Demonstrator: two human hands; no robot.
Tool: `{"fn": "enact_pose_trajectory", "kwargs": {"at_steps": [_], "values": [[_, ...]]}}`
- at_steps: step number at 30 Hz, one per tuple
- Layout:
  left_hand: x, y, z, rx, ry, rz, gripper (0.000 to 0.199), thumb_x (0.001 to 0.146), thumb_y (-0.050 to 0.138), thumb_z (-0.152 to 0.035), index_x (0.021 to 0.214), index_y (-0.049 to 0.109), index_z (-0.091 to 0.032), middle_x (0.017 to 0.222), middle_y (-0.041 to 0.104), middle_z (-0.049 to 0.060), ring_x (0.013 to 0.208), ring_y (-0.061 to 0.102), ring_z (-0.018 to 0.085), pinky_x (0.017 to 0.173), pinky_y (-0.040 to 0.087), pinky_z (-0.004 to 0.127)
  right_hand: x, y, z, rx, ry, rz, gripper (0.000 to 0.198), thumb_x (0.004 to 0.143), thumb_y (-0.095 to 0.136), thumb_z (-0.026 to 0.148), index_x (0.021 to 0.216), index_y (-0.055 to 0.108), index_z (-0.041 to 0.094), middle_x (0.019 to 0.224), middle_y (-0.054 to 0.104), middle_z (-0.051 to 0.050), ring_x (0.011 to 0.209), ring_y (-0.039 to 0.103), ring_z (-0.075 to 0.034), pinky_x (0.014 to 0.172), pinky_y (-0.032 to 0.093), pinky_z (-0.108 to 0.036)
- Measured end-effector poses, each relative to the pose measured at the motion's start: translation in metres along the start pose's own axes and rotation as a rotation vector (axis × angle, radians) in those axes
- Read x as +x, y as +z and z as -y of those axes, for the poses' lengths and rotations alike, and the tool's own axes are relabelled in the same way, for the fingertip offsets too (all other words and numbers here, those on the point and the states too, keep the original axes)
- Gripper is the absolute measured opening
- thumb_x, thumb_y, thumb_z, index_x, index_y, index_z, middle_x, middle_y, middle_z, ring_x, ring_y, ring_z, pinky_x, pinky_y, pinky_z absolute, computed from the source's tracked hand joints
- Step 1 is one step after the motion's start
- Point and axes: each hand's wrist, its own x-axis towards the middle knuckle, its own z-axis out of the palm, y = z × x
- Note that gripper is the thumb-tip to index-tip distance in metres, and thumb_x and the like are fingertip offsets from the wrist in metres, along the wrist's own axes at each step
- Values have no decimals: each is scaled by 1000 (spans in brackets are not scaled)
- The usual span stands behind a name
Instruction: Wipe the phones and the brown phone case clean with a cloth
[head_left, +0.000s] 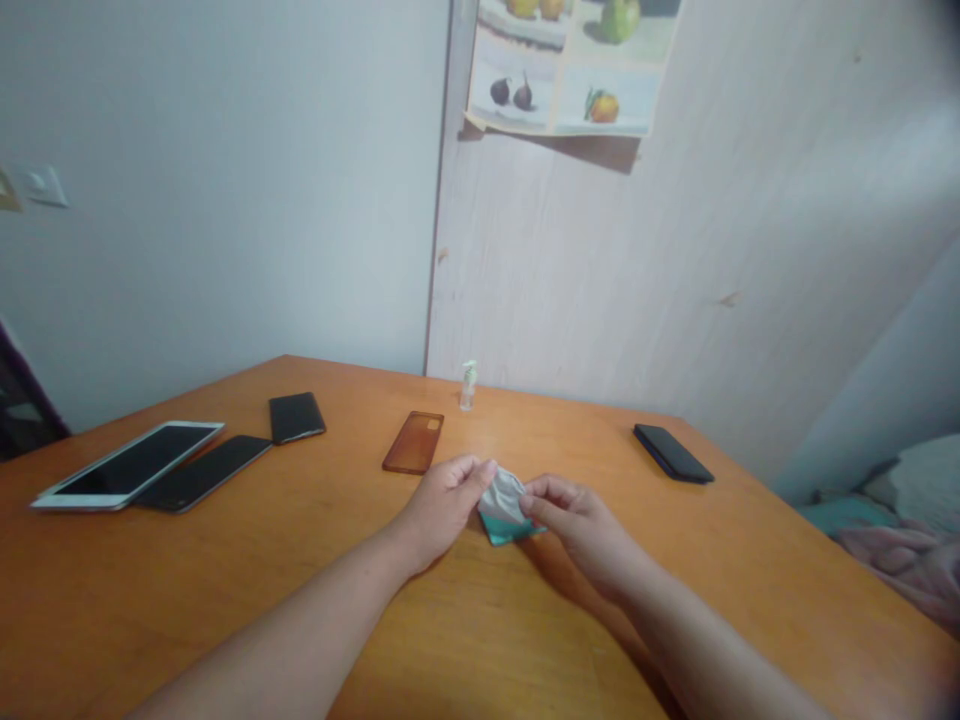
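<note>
A small folded cloth [504, 497], grey on top and teal along its lower edge, is held just over the middle of the table. My left hand [450, 500] pinches its upper left corner between thumb and fingers. On the other side, my right hand [574, 515] grips the right edge with thumb and forefinger. Whether the cloth's lower edge touches the table is hard to make out. Beyond my left hand lies a brown see-through phone case [414, 443], flat on the table. A small clear pump bottle [469, 386] stands upright behind it.
The wooden table [480, 640] carries a white tablet [142, 462] at the left, overlapping a dark tablet or large phone [206, 474]. Near them lies a black phone-sized item [297, 417]. A dark phone or wallet [673, 453] rests at the right. A wall [540, 270] rises behind.
</note>
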Motion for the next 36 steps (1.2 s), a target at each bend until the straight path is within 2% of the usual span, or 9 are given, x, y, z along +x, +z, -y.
{"fn": "enact_pose_trajectory", "kwargs": {"at_steps": [3, 6, 9, 14, 18, 23, 28, 32, 36], "values": [[1, -2, 1, 26, 16, -30, 43, 92, 47, -56, 79, 58, -16, 75, 62, 1, 71, 56, 16, 68, 45, 27, 1, -2, 2, 52, 9, -24, 29, 80, 67, 45, 77, 65, 17, 69, 61, 0, 66, 51, -13, 68, 38, -28], [3, -5, 1, 136, 71, -183, 37, 91, 50, -52, 80, 56, -17, 76, 60, 0, 73, 56, 15, 70, 46, 27, 1, -4, 2, 87, 19, -56, 29, 80, 67, 44, 74, 63, 17, 66, 58, 1, 63, 49, -13, 66, 36, -28], [1, -6, -3, 206, 149, -258, 25, 89, 56, -42, 95, 58, -18, 89, 63, 3, 83, 58, 16, 78, 47, 28, 3, -4, -1, 109, 19, -67, 27, 80, 67, 43, 73, 61, 17, 65, 57, 1, 63, 48, -13, 65, 36, -28], [-6, 3, -9, 208, 136, -4, 30, 78, 67, -28, 106, 65, -18, 103, 67, 6, 96, 60, 20, 86, 47, 31, 1, -3, -3, 261, -6, 19, 23, 84, 64, 39, 78, 60, 18, 72, 59, 0, 67, 50, -14, 68, 37, -28], [-8, 8, -8, -18, 31, 147, 25, 79, 65, -25, 102, 65, -15, 98, 70, 6, 89, 64, 19, 79, 49, 29, -1, -1, -1, 354, 2, 71, 22, 86, 64, 39, 78, 59, 19, 72, 59, -1, 68, 50, -15, 67, 37, -29], [-10, 7, -12, -189, -83, 166, 13, 78, 66, -22, 88, 66, -13, 81, 69, 3, 72, 61, 14, 68, 45, 25, 1, 3, -3, 306, 20, 7, 23, 81, 70, 38, 80, 57, 19, 72, 59, 0, 65, 50, -13, 63, 37, -27], [-12, 8, -18, -275, -128, 203, 11, 79, 66, -19, 88, 65, -13, 78, 69, 3, 71, 60, 12, 67, 44, 24, 1, 6, -6, 205, -55, -105, 24, 77, 74, 36, 86, 57, 21, 72, 59, 3, 64, 50, -12, 60, 38, -25], [-13, 10, -18, -334, -140, 152, 14, 78, 69, -20, 87, 60, -14, 76, 69, 2, 70, 63, 13, 66, 44, 24, -5, 12, 3, 89, -103, -68, 16, 81, 67, 34, 83, 63, 19, 74, 62, 0, 68, 53, -13, 67, 42, -28], [-12, 9, -18, -357, -144, 123, 19, 78, 71, -22, 81, 54, -16, 73, 68, 0, 67, 63, 12, 65, 43, 23, -11, 16, 14, 27, -124, 7, 24, 85, 64, 40, 97, 67, 18, 90, 66, -4, 82, 58, -17, 76, 45, -31]]}}
